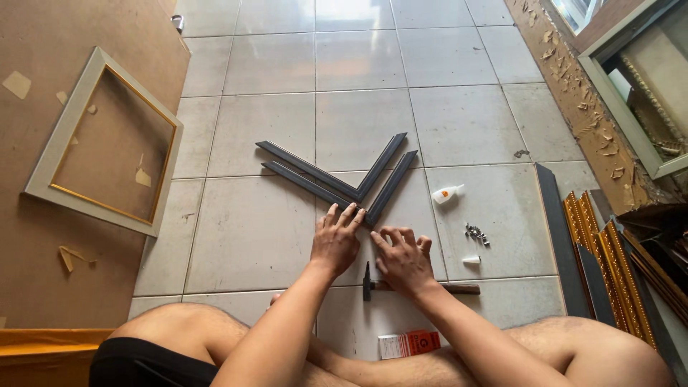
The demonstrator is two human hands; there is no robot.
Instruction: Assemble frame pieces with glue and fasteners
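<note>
Under my left hand [334,242] and right hand [401,259] the dark frame pieces [337,180] look like painted wood moulding, matt charcoal with fine grooves along their length. The floor tiles [358,57] are glazed ceramic, pale and glossy, throwing back the light. The hammer [416,287] has a dull dark metal head and a brown wooden handle. The small glue bottle [447,193] is smooth white plastic. The little heap of fasteners [476,233] is shiny metal. The finished frame [104,147] looks satin cream with a thin gold inner line, lying on matt brown board [43,236], rough with torn paper scraps. The gold mouldings [609,265] are carved and lustrous.
</note>
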